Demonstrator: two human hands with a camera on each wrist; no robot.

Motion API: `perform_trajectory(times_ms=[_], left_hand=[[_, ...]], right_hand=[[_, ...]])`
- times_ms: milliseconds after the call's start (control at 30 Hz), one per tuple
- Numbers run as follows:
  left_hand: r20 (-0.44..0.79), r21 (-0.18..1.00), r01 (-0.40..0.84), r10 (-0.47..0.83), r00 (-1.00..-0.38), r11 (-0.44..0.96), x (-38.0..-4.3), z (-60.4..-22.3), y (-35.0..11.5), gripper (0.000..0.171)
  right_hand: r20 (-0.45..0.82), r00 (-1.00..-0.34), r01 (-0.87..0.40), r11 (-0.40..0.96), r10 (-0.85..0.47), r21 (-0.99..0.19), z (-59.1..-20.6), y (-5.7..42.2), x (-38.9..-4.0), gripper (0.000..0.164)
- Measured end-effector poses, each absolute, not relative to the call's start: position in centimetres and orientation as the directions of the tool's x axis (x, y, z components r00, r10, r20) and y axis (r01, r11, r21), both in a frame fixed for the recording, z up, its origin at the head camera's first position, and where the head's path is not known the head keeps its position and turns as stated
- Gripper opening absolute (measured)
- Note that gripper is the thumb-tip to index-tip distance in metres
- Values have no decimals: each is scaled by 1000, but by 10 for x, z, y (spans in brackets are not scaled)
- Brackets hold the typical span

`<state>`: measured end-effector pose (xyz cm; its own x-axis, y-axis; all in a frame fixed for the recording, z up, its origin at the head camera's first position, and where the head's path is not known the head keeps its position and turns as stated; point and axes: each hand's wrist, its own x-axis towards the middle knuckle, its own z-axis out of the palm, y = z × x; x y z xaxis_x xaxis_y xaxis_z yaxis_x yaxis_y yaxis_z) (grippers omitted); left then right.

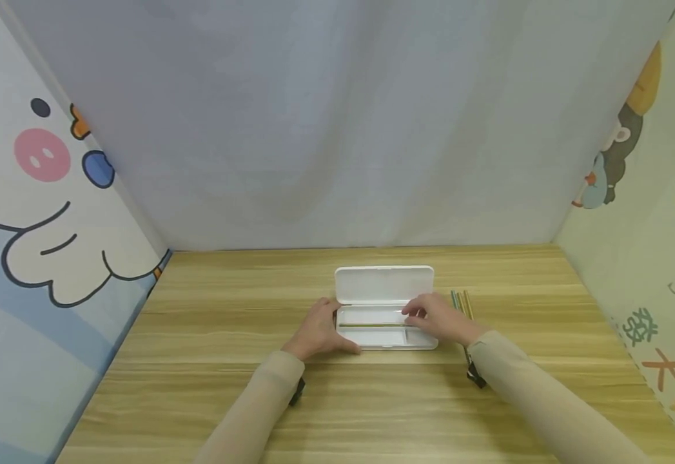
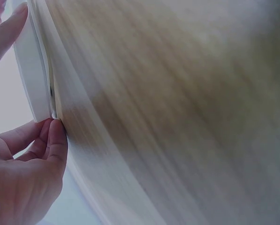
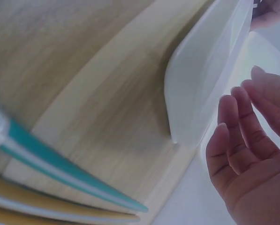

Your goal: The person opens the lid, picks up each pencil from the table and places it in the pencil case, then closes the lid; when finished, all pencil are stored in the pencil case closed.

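A white pencil case (image 1: pixel 374 338) lies on the table with its lid (image 1: pixel 383 285) raised at the back. Along the middle of its tray runs a thin gold-coloured stick, likely a pencil (image 1: pixel 372 325). My left hand (image 1: pixel 321 328) holds the case's left end, thumb at the front edge and fingers at the rear corner; the left wrist view shows these fingertips (image 2: pixel 56 126) against the case. Over the right part of the tray hovers my right hand (image 1: pixel 433 314), fingers loosely bent. In the right wrist view nothing shows between its fingers (image 3: pixel 245 124).
Just right of the case lie several pencils (image 1: pixel 466 304), one teal (image 3: pixel 60 161) and others yellow (image 3: pixel 55 199). The wood-grain table (image 1: pixel 244 290) meets a pale curtain (image 1: pixel 314 161) at the back. Printed panels with cartoon figures stand on both sides.
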<state>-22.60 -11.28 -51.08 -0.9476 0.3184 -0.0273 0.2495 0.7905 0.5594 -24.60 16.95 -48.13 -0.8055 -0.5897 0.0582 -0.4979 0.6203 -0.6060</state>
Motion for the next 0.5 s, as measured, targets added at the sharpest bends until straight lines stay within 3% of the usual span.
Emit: perform_trajectory(times_ms=[500], left_hand=[[-31,562,259,333,-943,786,-227,-513,-113,103]], right_hand=[[70,-835,-454,611,-546,-648,-481,196,-245,17]])
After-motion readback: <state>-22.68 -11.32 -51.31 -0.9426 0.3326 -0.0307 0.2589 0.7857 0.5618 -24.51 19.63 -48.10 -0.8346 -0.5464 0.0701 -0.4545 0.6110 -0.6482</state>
